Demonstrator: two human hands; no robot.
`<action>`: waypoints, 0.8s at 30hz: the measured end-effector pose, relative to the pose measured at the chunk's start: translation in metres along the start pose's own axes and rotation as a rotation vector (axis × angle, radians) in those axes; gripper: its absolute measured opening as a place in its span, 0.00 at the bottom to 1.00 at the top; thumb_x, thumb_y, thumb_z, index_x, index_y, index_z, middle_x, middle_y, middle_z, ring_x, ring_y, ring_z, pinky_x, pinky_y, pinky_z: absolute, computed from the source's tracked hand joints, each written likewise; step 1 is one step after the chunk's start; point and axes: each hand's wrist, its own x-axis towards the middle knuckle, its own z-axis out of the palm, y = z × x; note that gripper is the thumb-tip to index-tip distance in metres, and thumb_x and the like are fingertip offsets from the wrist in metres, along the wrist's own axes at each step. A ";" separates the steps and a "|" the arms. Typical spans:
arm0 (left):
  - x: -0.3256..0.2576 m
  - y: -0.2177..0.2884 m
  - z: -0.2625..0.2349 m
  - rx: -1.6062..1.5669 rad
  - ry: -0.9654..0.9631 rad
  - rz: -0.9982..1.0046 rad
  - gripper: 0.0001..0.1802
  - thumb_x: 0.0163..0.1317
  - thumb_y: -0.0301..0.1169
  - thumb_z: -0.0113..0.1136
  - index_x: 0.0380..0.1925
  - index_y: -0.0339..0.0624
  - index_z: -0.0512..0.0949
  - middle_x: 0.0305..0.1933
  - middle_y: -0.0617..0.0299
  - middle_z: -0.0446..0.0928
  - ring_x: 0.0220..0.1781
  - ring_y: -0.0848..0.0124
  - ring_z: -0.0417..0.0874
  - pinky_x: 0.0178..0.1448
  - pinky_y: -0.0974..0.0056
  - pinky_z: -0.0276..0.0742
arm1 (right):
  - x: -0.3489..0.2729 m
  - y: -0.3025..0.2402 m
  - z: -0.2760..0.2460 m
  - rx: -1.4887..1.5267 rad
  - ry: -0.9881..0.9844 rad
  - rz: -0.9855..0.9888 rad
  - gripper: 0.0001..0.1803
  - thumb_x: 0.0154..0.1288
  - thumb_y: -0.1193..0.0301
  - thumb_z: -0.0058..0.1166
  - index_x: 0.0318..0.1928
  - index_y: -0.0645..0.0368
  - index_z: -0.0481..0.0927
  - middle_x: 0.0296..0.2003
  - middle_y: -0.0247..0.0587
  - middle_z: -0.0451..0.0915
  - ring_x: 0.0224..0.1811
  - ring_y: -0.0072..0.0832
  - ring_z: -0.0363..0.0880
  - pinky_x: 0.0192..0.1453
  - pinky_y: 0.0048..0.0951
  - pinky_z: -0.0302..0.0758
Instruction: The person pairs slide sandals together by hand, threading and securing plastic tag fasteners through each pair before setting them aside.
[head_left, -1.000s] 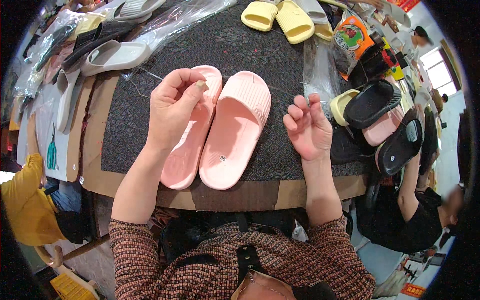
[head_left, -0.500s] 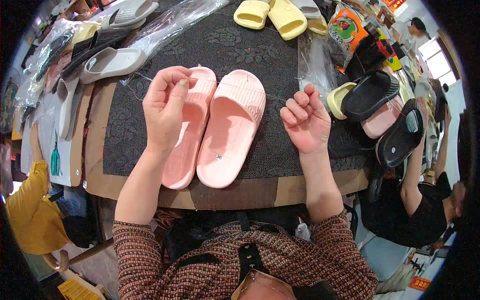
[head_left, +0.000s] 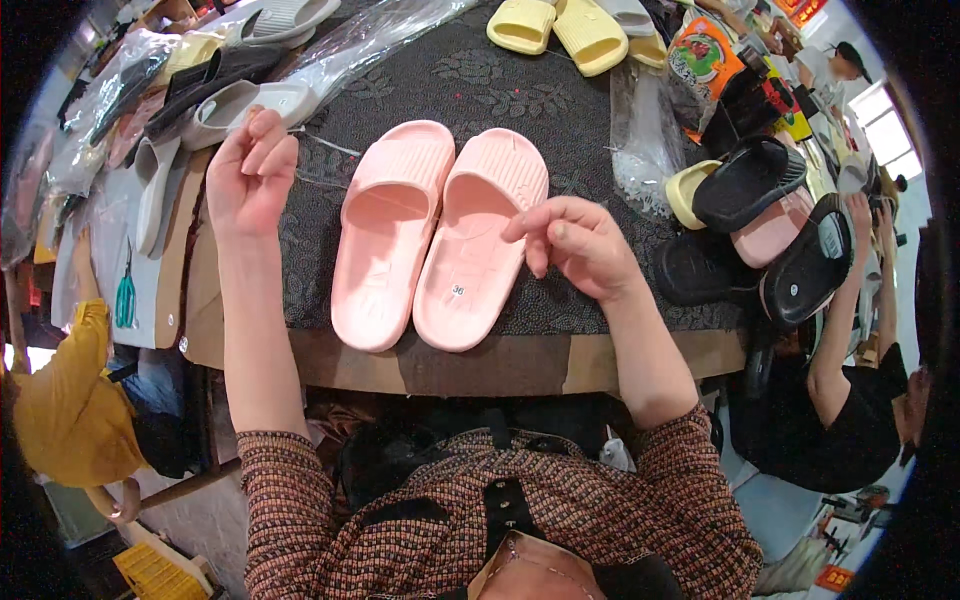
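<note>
A pair of pink slippers lies side by side on the dark patterned cloth (head_left: pixel 570 130), toes pointing away from me. The left slipper (head_left: pixel 385 265) and right slipper (head_left: pixel 470 260) touch along their inner edges. My left hand (head_left: pixel 252 175) is raised beyond the pair's left side, its fingers closed; what they pinch, if anything, is too fine to make out. A thin pale strand (head_left: pixel 330 143) shows between that hand and the left slipper's toe. Over the outer edge of the right slipper hovers my right hand (head_left: pixel 580 245), index finger stretched out, the others loosely bent, with nothing seen in it.
Grey and black slippers with clear plastic bags (head_left: pixel 370 50) lie at the far left. Yellow slippers (head_left: pixel 590 35) sit at the back. Black slippers (head_left: pixel 750 185) are piled on the right, near an orange packet (head_left: pixel 700 60). Green-handled scissors (head_left: pixel 125 295) lie left. Co-workers sit on both sides.
My left hand has moved left and away from the slippers. My right hand has come in toward the right slipper, its fingers loosening from a curl. The thread stretched between the hands no longer shows.
</note>
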 end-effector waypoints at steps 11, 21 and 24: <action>0.003 -0.027 -0.035 1.131 0.382 -0.004 0.08 0.64 0.31 0.55 0.38 0.37 0.75 0.22 0.64 0.72 0.11 0.83 0.59 0.12 0.74 0.49 | 0.008 -0.003 -0.032 -0.032 0.373 -0.281 0.10 0.68 0.73 0.50 0.46 0.63 0.77 0.36 0.43 0.81 0.31 0.24 0.77 0.35 0.27 0.76; 0.001 -0.040 -0.043 1.652 0.305 -0.126 0.20 0.63 0.45 0.59 0.37 0.36 0.79 0.26 0.66 0.76 0.24 0.80 0.72 0.26 0.73 0.67 | 0.081 -0.041 -0.036 -1.231 0.253 -0.172 0.13 0.68 0.68 0.47 0.45 0.65 0.78 0.38 0.36 0.81 0.39 0.22 0.77 0.44 0.23 0.74; 0.000 -0.043 -0.050 1.622 0.270 -0.036 0.21 0.62 0.43 0.61 0.43 0.34 0.79 0.28 0.63 0.78 0.29 0.78 0.75 0.33 0.72 0.72 | 0.106 -0.051 -0.037 -1.424 0.120 0.166 0.17 0.68 0.64 0.47 0.45 0.64 0.79 0.37 0.37 0.80 0.37 0.22 0.77 0.41 0.24 0.74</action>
